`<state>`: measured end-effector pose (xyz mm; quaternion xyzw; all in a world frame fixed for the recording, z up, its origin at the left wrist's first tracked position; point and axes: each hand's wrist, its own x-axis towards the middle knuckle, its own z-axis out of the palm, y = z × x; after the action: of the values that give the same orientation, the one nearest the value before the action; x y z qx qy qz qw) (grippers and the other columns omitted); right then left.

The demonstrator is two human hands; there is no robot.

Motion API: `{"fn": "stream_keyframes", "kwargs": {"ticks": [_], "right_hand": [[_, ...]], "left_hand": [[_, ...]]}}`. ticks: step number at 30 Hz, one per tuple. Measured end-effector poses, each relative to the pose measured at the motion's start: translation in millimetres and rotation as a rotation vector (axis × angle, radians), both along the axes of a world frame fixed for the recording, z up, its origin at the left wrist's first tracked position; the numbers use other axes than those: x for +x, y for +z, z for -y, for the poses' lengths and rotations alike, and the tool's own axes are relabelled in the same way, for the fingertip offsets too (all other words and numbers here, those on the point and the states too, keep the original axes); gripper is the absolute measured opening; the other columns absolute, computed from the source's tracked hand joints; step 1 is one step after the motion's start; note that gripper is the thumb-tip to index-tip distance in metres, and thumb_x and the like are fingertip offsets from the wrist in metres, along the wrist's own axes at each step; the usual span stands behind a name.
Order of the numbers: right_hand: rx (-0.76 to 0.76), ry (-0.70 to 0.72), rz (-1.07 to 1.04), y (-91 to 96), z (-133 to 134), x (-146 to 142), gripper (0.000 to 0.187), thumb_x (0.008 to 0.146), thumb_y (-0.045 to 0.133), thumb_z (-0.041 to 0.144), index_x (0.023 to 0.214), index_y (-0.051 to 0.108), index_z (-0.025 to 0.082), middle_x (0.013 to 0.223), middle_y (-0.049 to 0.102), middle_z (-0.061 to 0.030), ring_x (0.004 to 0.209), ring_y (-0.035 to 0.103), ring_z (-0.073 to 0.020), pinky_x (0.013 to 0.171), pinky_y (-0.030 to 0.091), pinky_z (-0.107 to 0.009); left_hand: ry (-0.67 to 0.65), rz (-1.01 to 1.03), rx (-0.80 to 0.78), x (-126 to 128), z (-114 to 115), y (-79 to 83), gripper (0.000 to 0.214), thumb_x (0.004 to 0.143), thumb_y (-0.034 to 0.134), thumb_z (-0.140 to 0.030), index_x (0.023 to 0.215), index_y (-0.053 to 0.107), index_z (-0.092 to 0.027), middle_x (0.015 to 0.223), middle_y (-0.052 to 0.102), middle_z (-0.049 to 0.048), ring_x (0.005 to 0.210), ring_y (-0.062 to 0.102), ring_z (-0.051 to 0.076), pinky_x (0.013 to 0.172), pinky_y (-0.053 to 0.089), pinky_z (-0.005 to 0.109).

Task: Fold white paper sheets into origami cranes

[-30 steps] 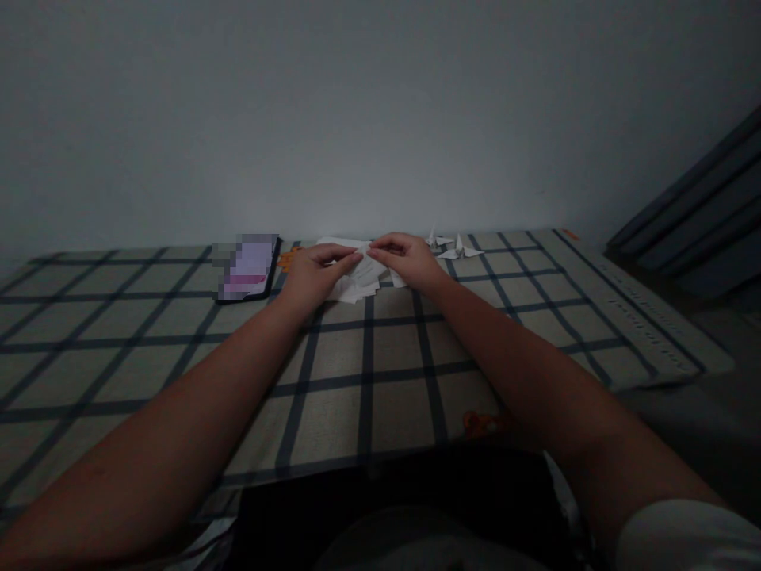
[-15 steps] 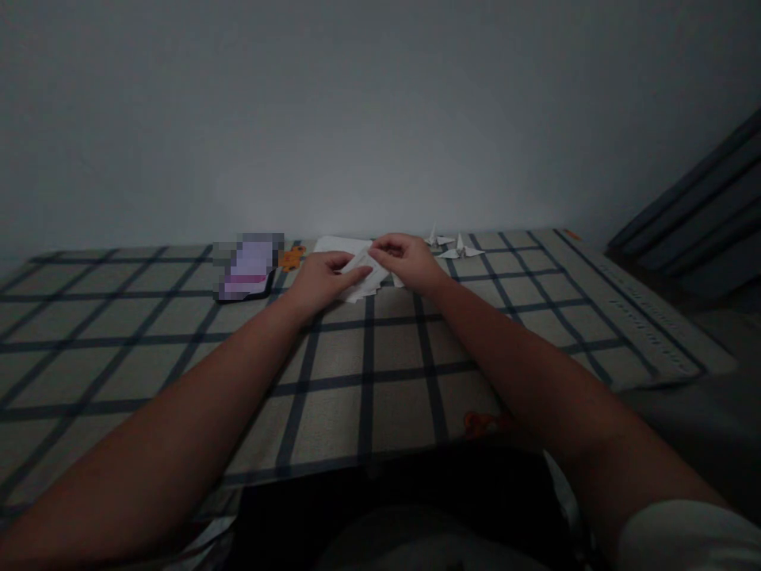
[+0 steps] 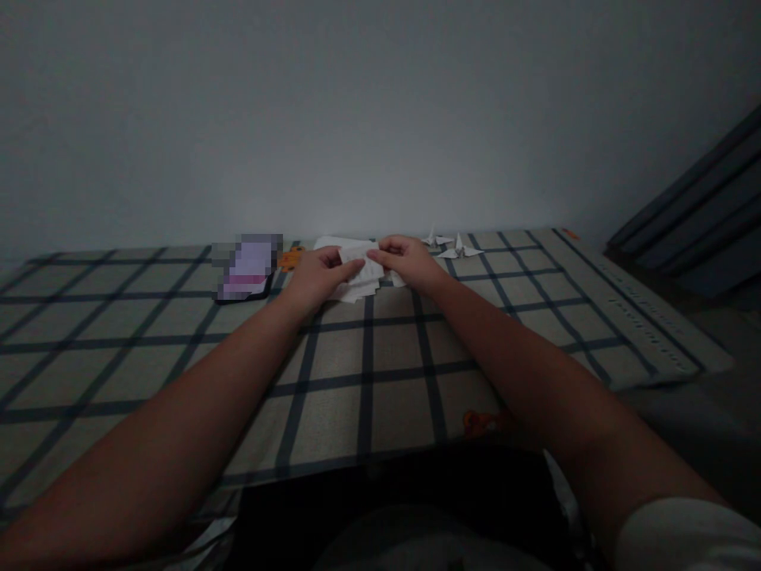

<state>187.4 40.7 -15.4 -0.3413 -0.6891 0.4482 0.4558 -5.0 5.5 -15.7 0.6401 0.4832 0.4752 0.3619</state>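
Note:
A small white piece of paper is pinched between my two hands, above a loose pile of white paper sheets. My left hand grips its left side, thumb on top. On its right edge, the thumb and fingers of my right hand are closed. Folds in the paper are too dim to make out. Two folded paper cranes, a nearer one and a farther one, stand just right of my right hand.
A phone with a lit, blurred screen leans at the left. The checked cloth covers the table, which meets a plain wall at the back. Dark curtain folds hang at the right.
The paper between my hands has turned from a slanted position to a flatter one. My left hand has shifted slightly left, and my right hand a little to the right.

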Motion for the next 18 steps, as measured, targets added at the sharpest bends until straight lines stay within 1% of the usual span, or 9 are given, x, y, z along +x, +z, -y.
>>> {"fn": "stream_keyframes", "kwargs": {"ticks": [3,5,8,10,13,18], "right_hand": [[-0.03,-0.001,-0.011,2.7,1.5,0.9,0.023,0.08,0.072,0.037,0.08,0.063,0.015,0.068,0.058,0.0025,0.061,0.051,-0.0085,0.057,0.042,-0.021],[-0.07,0.029,0.0,5.0,3.2,1.2,0.02,0.083,0.069,0.034,0.081,0.065,0.015,0.07,0.061,0.0012,0.062,0.054,-0.0088,0.06,0.046,-0.022],[-0.085,0.044,0.035,7.4,5.0,1.8,0.022,0.085,0.067,0.032,0.073,0.064,0.014,0.066,0.061,0.0002,0.061,0.054,-0.0088,0.062,0.047,-0.022],[-0.077,0.029,0.043,7.9,5.0,2.4,0.023,0.085,0.068,0.03,0.07,0.062,0.014,0.064,0.061,0.0003,0.06,0.054,-0.0087,0.062,0.047,-0.022],[-0.059,0.025,0.062,8.2,4.3,4.0,0.024,0.085,0.068,0.029,0.068,0.059,0.015,0.063,0.06,0.0005,0.059,0.054,-0.0089,0.061,0.046,-0.022],[-0.011,0.051,0.116,7.5,3.8,7.8,0.026,0.085,0.067,0.031,0.067,0.058,0.015,0.061,0.058,0.0013,0.058,0.053,-0.0087,0.059,0.043,-0.022]], "left_hand": [[-0.018,0.038,-0.019,-0.2,-2.0,-1.7,0.039,0.071,0.079,-0.048,0.087,0.073,-0.013,0.075,0.071,0.0058,0.062,0.06,0.015,0.056,0.044,0.025],[0.008,0.115,-0.005,-0.3,-3.8,-1.4,0.037,0.071,0.078,-0.046,0.089,0.073,-0.014,0.079,0.072,0.0057,0.067,0.063,0.016,0.061,0.049,0.027],[0.03,0.214,0.003,-0.4,-6.4,-0.4,0.034,0.072,0.078,-0.043,0.088,0.073,-0.014,0.084,0.073,0.0055,0.074,0.066,0.017,0.072,0.053,0.03],[0.009,0.231,-0.022,-0.4,-7.2,-0.3,0.033,0.071,0.079,-0.041,0.089,0.072,-0.014,0.086,0.073,0.0058,0.076,0.067,0.018,0.074,0.054,0.03],[-0.002,0.192,-0.055,-0.6,-6.5,-1.2,0.033,0.072,0.078,-0.041,0.09,0.073,-0.014,0.086,0.073,0.0065,0.074,0.066,0.017,0.069,0.053,0.028],[-0.018,0.052,-0.075,-2.2,-2.8,-2.1,0.04,0.072,0.079,-0.051,0.086,0.075,-0.013,0.076,0.072,0.0072,0.063,0.062,0.017,0.056,0.045,0.026]]}}
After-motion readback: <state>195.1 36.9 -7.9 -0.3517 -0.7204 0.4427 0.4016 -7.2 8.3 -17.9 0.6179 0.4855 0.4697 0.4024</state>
